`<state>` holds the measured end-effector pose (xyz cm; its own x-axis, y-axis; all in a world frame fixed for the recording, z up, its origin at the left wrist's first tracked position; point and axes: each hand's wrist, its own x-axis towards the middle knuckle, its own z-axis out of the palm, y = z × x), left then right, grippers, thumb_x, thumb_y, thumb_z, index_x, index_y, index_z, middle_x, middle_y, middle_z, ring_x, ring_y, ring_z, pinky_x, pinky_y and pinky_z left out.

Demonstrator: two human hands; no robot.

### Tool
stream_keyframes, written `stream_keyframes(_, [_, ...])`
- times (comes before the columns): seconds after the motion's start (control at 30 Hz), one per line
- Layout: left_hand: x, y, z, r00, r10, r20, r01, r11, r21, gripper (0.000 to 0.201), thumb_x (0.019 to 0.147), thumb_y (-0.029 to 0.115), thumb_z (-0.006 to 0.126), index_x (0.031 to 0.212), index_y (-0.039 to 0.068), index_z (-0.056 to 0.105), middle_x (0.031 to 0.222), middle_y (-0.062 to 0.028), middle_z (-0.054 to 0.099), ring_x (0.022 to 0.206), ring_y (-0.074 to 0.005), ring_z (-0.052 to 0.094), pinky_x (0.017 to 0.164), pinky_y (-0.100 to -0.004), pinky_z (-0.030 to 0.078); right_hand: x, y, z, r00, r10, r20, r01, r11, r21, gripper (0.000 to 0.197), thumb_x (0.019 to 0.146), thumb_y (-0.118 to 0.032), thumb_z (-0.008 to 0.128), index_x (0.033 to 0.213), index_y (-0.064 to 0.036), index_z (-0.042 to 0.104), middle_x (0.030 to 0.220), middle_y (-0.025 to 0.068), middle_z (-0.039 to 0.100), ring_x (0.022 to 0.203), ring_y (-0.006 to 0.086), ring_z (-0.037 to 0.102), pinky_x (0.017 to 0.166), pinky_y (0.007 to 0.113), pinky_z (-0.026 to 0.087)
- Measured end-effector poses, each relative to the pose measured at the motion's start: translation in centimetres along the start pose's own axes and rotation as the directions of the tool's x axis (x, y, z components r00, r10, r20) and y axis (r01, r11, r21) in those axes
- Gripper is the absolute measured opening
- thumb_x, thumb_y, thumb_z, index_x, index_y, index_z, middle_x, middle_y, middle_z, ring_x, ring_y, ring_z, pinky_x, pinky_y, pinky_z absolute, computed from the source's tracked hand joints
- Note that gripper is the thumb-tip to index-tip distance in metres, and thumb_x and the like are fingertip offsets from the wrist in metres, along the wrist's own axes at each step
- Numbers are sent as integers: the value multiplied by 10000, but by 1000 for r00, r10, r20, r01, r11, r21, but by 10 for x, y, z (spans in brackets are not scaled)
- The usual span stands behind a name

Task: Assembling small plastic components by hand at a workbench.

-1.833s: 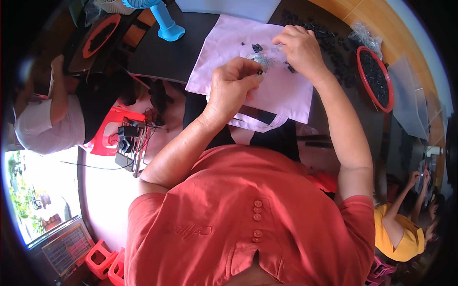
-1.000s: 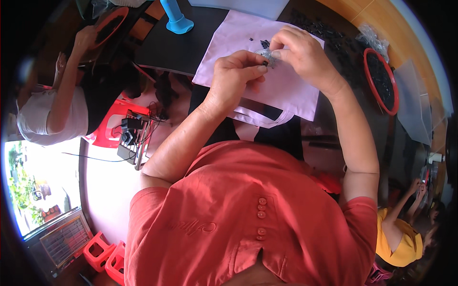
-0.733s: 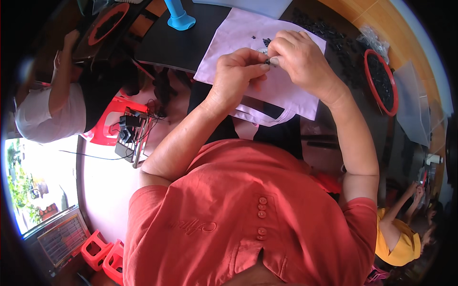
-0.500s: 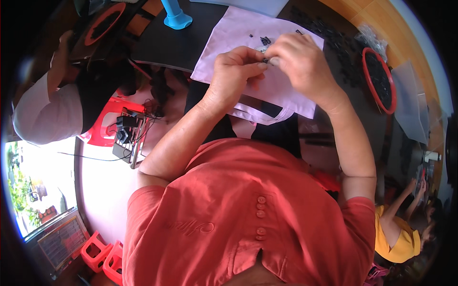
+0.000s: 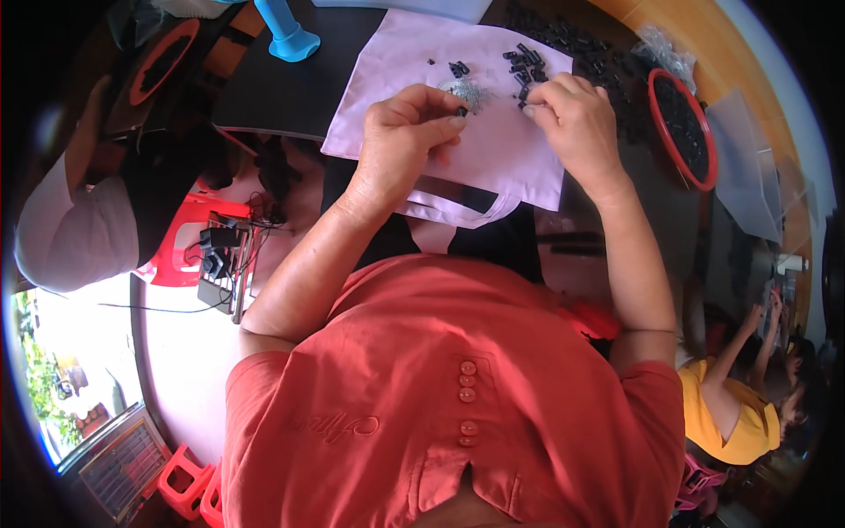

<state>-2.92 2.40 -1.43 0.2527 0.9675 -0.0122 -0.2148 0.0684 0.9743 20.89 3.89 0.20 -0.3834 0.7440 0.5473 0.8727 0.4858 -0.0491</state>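
Note:
A small black part (image 5: 461,112) is pinched between the thumb and forefinger of my left hand (image 5: 400,136), over a lilac cloth bag (image 5: 506,163) laid flat on the dark table. Just beyond those fingertips lies a heap of tiny silvery metal pieces (image 5: 471,93). To the right, my right hand (image 5: 579,123) is closed, its thumb and forefinger at a black part at the near end of a cluster of black parts (image 5: 525,63). A few more black bits (image 5: 459,69) lie on the cloth above the silvery heap.
Many black parts (image 5: 572,40) are spread on the dark table beyond the bag. A red-rimmed basket (image 5: 711,158) of black pieces stands at right, a blue stand (image 5: 295,46) at far left. Co-workers sit at left (image 5: 79,220) and at right, in yellow (image 5: 731,418).
My right hand has moved away from my left, rightward to the cluster of black parts. My left hand keeps its pinch. The whole view has shifted slightly.

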Motion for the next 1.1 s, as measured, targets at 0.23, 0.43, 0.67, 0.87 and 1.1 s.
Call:
stream_keyframes(0.23, [-2,-2,-1,1000,7,10,-8,999,41,150,863,6,684,1011,-17,670,795,-24,650,652,-75,571,582,-218,466,9,11,-4,1000,-7,3,8,999,-46,132,816,-76,613,863,-155,707,849,15,624,878,233,611,751,390,413])
stream_keyframes(0.43, [-2,-3,-1,1000,0,22,-1,999,33,141,858,4,688,999,-6,679,788,-18,647,634,-71,559,575,-215,461,18,14,7,992,-89,92,96,993,-68,160,817,-78,616,893,-172,721,899,25,639,928,235,615,779,390,419])
stream_keyframes(0.67, [-3,-3,-2,999,1,48,-3,1000,25,139,876,-1,683,1015,2,674,834,-11,654,665,-66,555,604,-202,450,31,23,12,992,-73,105,75,997,-18,160,815,-86,613,900,-170,720,884,31,644,933,244,635,789,406,427])
stream_keyframes(0.87, [-1,-3,-2,998,-18,52,16,999,32,141,877,0,680,1017,9,676,841,-7,655,679,-63,559,607,-204,452,60,5,34,978,-205,33,204,978,35,181,820,-86,585,898,-180,718,880,28,652,921,249,637,788,409,424])
stream_keyframes(1.1, [0,-4,-2,999,8,46,-8,1000,5,137,850,-3,688,986,-8,671,788,-17,643,629,-65,555,560,-210,463,75,1,57,962,-217,167,216,976,22,197,808,-112,593,957,-176,705,933,36,623,960,255,612,864,392,426])
